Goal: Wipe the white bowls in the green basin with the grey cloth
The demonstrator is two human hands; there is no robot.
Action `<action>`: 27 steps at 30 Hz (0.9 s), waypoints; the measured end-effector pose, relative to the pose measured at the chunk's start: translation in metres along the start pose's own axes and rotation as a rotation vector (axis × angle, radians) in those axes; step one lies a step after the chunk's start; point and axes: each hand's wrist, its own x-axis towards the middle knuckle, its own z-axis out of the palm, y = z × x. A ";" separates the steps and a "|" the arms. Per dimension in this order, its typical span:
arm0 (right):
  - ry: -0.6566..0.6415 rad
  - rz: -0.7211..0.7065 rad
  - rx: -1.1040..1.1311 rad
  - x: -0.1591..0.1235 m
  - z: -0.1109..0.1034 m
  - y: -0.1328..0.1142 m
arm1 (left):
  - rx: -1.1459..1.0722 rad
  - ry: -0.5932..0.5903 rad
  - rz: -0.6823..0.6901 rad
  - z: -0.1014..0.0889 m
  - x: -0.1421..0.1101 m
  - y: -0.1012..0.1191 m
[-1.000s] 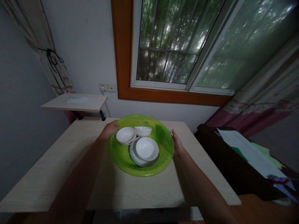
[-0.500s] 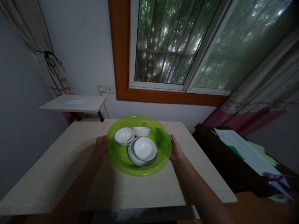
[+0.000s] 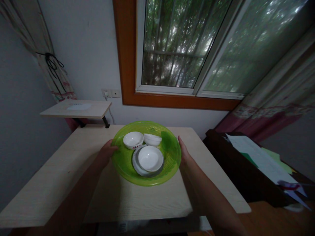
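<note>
A bright green plastic basin (image 3: 123,172) is held at both sides above the light wooden table. My left hand (image 3: 106,151) is closed on its left rim, the thumb lying over the edge. My right hand (image 3: 184,152) grips the right side, its other fingers mostly hidden by the basin. Inside, a white bowl (image 3: 150,158) sits on a pale plate (image 3: 136,165) towards the front. Behind it on the left is a white bowl with small red marks (image 3: 133,139). Another white bowl (image 3: 152,140) leans beside that one, tilted.
The wooden table (image 3: 147,205) stretches under the basin. A small raised shelf (image 3: 95,111) with a paper stands at its back left corner. Beyond are the wall sockets (image 3: 110,93) and an orange window frame (image 3: 172,102). Papers (image 3: 253,157) lie on dark furniture to the right.
The bowls have shifted inside the basin: the two rear ones slid right, the back one tilting more, while the front bowl and plate moved slightly left. Both hands still hold the basin.
</note>
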 end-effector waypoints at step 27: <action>0.094 -0.173 0.091 -0.046 -0.028 0.023 | 0.169 0.121 0.076 0.002 0.060 0.015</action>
